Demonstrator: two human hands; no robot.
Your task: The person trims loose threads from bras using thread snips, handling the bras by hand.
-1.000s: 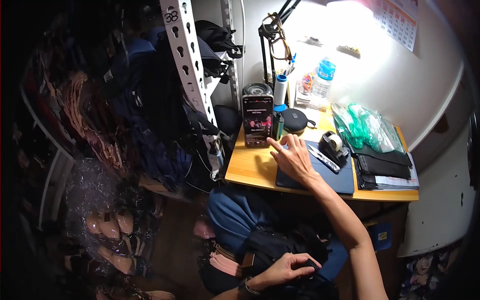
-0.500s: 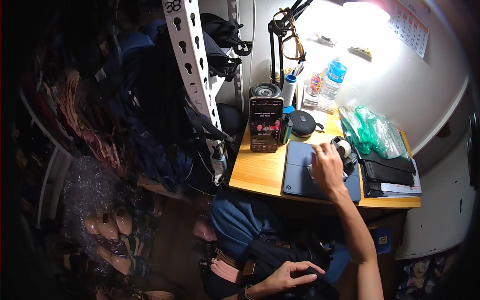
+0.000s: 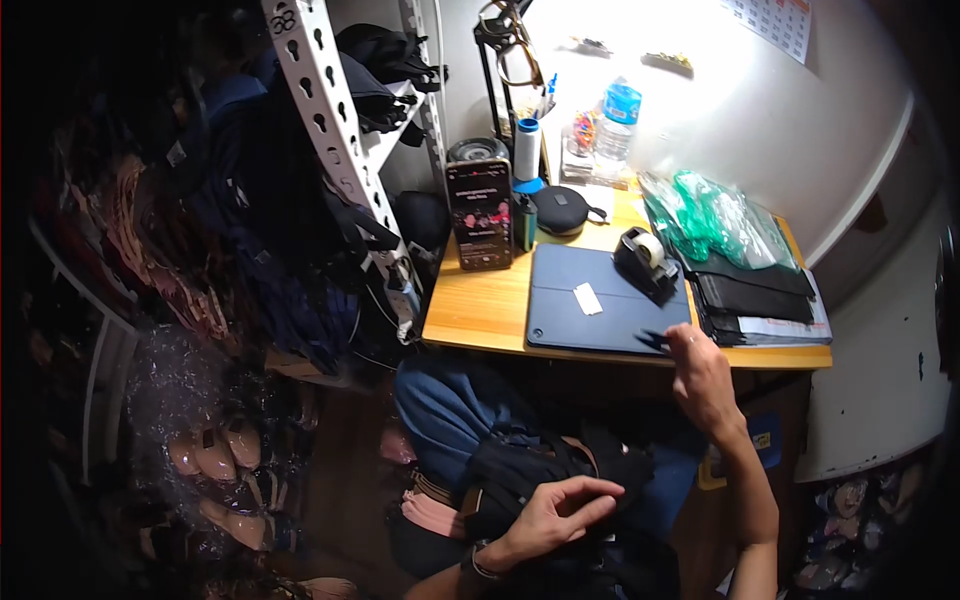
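My right hand (image 3: 702,380) is closed on a small dark pointed tool (image 3: 652,340), its tips angled left over the front edge of a blue-grey tablet case (image 3: 560,325). Motion blur hides the tool's exact kind. A small white slip (image 3: 587,299) lies on the case, and a black tape dispenser (image 3: 645,265) rests on its back right part. Lower down, my left hand (image 3: 560,515) hovers over or touches black fabric (image 3: 520,465) in my lap, fingers curved and thumb a little apart from them. Nothing shows between those fingers.
A phone (image 3: 483,215) stands upright at the desk's left, beside a round black case (image 3: 562,211). Black folded pouches (image 3: 755,298) and clear-green plastic bags (image 3: 720,225) lie at the right. A white metal shelf post (image 3: 335,150) rises on the left. A water bottle (image 3: 617,120) stands behind.
My right hand has moved from above the tablet case to its front right edge, now with the dark tool showing. My left hand has shifted slightly up and left. The whole view has shifted.
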